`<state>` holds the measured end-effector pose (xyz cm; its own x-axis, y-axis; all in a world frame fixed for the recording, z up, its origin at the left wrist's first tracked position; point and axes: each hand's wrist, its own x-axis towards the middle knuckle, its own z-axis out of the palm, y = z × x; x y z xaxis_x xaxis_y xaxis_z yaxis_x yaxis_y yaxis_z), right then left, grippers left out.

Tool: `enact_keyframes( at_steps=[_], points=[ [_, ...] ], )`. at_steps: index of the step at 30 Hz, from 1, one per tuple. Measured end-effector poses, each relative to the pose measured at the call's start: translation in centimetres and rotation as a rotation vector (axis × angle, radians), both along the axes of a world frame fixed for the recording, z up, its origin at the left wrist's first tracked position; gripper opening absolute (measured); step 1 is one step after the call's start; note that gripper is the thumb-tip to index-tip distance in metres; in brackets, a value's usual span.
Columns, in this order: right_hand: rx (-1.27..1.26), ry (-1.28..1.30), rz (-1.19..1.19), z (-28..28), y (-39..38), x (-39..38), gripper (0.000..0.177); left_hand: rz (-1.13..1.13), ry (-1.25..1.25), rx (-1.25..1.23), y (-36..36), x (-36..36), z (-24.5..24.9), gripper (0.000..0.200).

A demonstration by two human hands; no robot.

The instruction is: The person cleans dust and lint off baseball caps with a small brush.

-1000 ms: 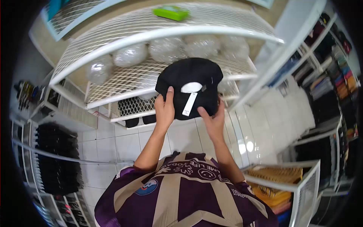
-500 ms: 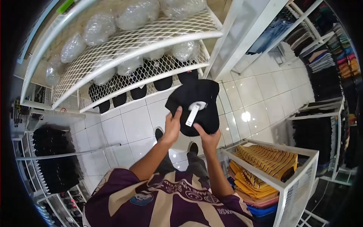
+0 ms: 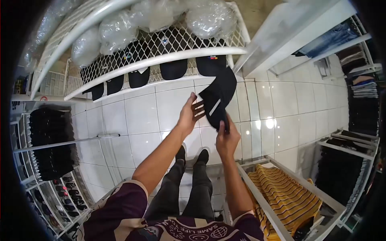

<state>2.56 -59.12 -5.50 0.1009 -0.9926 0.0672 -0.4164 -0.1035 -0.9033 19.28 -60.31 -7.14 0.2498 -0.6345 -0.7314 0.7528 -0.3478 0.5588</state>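
My right hand (image 3: 228, 136) grips the lower end of a black cap (image 3: 225, 86), thumb on top and fingers around the edge. The cap is held up in front of me, tilted nearly on its side, with a white label strip (image 3: 215, 107) showing edge-on. Just left of it, my left hand (image 3: 190, 113) is open, its fingers apart and their tips right by the cap's edge. Beyond the cap, a row of black caps (image 3: 174, 69) lies on the lower wire shelf, brims toward me.
Clear plastic-wrapped bundles (image 3: 211, 18) sit on the white wire rack (image 3: 157, 58). A yellow striped garment (image 3: 281, 193) lies on a white-framed stand at my lower right. Dark clothes (image 3: 50, 142) hang at left. White floor tiles (image 3: 146, 108) lie below.
My left hand has come off the cap and its fingers have spread. The cap has turned in my right hand, so its white tag shows only as a strip. My view has shifted nearer the rack.
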Motion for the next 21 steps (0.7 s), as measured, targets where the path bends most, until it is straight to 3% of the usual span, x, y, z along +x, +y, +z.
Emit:
enact_keyframes(
  at_steps=[2, 8, 10, 11, 14, 21],
  points=[
    [-0.212, 0.245, 0.081, -2.3, -3.1, 1.0, 0.062, -0.159, -0.032, -0.088, -1.1, 1.9, -2.3, 0.08],
    [-0.651, 0.576, 0.146, -4.0, -11.8, 4.3, 0.066, -0.32, -0.184, -0.187, -5.2, 2.8, -6.0, 0.056],
    [-0.721, 0.632, 0.149, -4.5, -14.4, 5.3, 0.068, -0.493, -0.942, -0.236, -6.5, 3.1, -7.7, 0.041],
    [-0.722, 0.693, 0.12, -4.2, -15.3, 5.8, 0.066, -0.493, -0.939, -0.235, -7.0, 3.5, -8.4, 0.041],
    [-0.871, 0.693, 0.127, -4.4, -19.3, 7.1, 0.057, -0.424, -1.737, -0.367, -9.2, 4.1, -10.5, 0.032],
    [-0.956, 1.002, 0.278, -7.3, -24.0, 10.1, 0.05, -0.448, -1.981, -0.381, -12.9, 4.8, -12.8, 0.041]
  ],
)
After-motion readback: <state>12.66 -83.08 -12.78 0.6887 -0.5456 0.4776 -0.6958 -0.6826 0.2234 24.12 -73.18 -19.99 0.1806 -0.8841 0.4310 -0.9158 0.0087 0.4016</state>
